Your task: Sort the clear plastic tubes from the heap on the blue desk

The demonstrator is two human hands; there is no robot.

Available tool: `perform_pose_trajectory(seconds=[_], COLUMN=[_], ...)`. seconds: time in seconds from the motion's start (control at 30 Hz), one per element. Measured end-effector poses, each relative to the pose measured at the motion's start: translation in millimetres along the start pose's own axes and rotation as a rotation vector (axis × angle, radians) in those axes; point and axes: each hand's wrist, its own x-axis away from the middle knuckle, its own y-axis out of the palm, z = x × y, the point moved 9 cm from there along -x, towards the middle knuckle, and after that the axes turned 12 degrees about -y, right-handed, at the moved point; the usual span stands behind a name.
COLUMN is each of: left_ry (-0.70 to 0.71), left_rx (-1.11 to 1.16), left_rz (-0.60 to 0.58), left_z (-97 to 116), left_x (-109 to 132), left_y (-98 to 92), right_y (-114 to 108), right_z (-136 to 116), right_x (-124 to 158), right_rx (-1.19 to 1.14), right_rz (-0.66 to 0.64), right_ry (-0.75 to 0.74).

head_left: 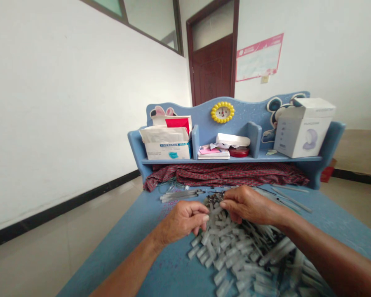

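Observation:
My left hand (185,220) is over the left edge of a pile of short translucent plastic tubes (230,253). Its thumb and fingers are pinched together, and what they hold, if anything, is too small to make out. My right hand (245,204) reaches across the back of the pile with its fingers closed downward; the fingertips are partly hidden. A pale translucent tube (215,211) shows between the two hands, but I cannot tell whether either one holds it. Thin dark-tipped sticks (255,237) lie among the tubes beneath my right wrist.
Several longer tubes with dark tips (181,195) lie in a row at the back left of the blue table (126,255). Behind runs a folded checked cloth (222,175) under a shelf holding a mask box (170,150), a red tin (238,153) and a white carton (303,132).

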Motion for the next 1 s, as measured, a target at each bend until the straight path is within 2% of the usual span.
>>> perform_pose_trajectory(seconds=[0.2,0.4,0.57,1.0], left_ry=[-0.029,-0.061,-0.065,-0.086], left_rx=[0.036,0.048,0.043,0.026], left_rz=[-0.002,-0.117,-0.107,-0.104], left_z=[-2,-10,-10,-11], left_x=[-1,-2,-2,-1], left_y=[0.8,8.4,8.4,10.5], right_y=[3,-2,-7,-2], right_z=[0,-2,-2,0], right_x=[2,2,0,0], right_rx=[-0.049,-0.211,-0.191,-0.118], right_rz=[-0.003,0.054,0.135,0.093], right_ry=[-0.01,-0.019,-0.055,-0.085])
